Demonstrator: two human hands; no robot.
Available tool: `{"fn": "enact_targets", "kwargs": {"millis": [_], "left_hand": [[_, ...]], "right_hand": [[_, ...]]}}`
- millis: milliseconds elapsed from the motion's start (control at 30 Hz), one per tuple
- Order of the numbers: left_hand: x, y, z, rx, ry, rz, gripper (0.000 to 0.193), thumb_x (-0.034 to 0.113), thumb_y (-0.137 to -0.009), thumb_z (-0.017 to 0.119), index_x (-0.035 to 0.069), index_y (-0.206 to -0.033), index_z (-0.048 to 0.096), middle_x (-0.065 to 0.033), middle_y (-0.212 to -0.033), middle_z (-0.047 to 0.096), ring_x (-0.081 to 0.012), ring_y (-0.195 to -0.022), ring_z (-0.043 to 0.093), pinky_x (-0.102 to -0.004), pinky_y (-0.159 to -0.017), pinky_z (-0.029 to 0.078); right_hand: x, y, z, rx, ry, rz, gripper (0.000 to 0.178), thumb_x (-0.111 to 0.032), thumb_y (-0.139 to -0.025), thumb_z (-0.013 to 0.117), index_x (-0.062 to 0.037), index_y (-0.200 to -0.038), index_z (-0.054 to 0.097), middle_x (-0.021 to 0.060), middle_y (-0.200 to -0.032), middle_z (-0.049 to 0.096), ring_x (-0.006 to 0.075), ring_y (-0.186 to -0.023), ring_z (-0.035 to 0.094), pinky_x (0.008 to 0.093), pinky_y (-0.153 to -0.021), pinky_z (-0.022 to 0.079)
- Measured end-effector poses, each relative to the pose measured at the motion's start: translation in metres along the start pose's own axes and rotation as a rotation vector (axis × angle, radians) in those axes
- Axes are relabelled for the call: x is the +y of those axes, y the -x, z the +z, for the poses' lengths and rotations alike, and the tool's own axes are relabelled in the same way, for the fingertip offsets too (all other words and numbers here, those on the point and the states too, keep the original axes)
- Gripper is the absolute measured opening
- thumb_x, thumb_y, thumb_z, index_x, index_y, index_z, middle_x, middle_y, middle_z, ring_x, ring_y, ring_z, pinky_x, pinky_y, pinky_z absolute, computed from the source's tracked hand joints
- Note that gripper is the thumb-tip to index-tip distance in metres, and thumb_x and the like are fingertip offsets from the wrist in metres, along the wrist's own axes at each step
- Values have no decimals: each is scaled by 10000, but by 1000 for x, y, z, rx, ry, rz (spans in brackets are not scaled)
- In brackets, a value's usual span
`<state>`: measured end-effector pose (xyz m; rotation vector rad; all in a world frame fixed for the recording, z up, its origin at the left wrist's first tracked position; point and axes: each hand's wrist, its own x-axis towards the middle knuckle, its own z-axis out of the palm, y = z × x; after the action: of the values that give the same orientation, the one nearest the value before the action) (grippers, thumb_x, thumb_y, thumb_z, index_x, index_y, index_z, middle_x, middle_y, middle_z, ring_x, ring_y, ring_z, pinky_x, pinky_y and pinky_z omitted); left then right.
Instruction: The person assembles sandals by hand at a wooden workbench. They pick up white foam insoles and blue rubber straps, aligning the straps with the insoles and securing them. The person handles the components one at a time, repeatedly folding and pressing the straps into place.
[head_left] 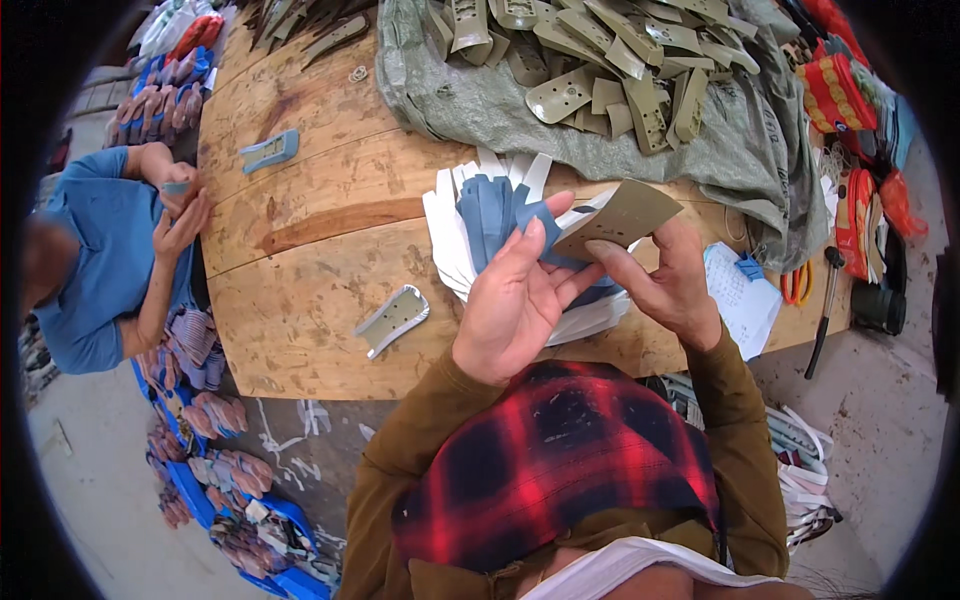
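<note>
My right hand (665, 285) pinches a curved olive-grey insole board (622, 222) with small holes, its thumb on the board's lower edge. Palm up, my left hand (515, 300) is just left of the board, with a blue strip (555, 248) between its thumb and fingers. This strip runs toward the board's near end. Part of the left fingers is hidden behind the board. Beneath and beyond my hands lie a bundle of blue strips (485, 215) and a fan of white strips (447, 225). A board with a white-wrapped edge (393, 320) rests left of my left hand.
Olive boards (560, 95) are heaped on a grey-green woven sack (430, 95) at the back. A blue-edged board (270, 150) lies farther left on the wooden table (330, 270). Paper (740, 300) and orange-handled scissors (797, 284) are at right. A co-worker (110, 250) sits at left.
</note>
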<state>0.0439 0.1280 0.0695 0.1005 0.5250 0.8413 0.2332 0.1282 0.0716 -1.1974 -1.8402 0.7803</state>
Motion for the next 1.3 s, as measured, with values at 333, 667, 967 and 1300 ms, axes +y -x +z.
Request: {"fn": "enact_targets", "kwargs": {"millis": [333,667,967,1300], "left_hand": [[0,-1,0,3,-8,10,429,314,-1079,368,85,-1441,393,-114,-1382,512,-228,-1273,512,-426,-1107,404],[5,1,0,-50,-56,7,441,324,-1073,394,66,-1431,414,-116,-1335,572,-202,-1207,558,-392,-1044,442],[38,8,7,206,-1236,608,149,111,-958,626,-14,-891,671,-54,-701,654,-106,-548,491,-274,-525,420],[25,31,30,139,-1437,775,138,65,-968,601,-11,-1052,680,-86,-654,552,-140,-517,500,-302,-499,414]], "right_hand": [[3,0,0,38,7,-56,398,-75,-823,739,19,-1187,606,130,-953,700,233,-787,688,319,-670,525],[2,1,4,57,68,-206,401,-9,-785,752,16,-1149,584,148,-931,678,301,-764,681,349,-655,532],[-15,7,4,76,366,-453,356,-43,-697,691,15,-1038,606,144,-918,625,273,-722,638,358,-613,532],[-18,10,5,28,488,-410,311,-95,-746,637,-13,-1043,597,110,-915,575,235,-730,616,334,-640,513]]}}
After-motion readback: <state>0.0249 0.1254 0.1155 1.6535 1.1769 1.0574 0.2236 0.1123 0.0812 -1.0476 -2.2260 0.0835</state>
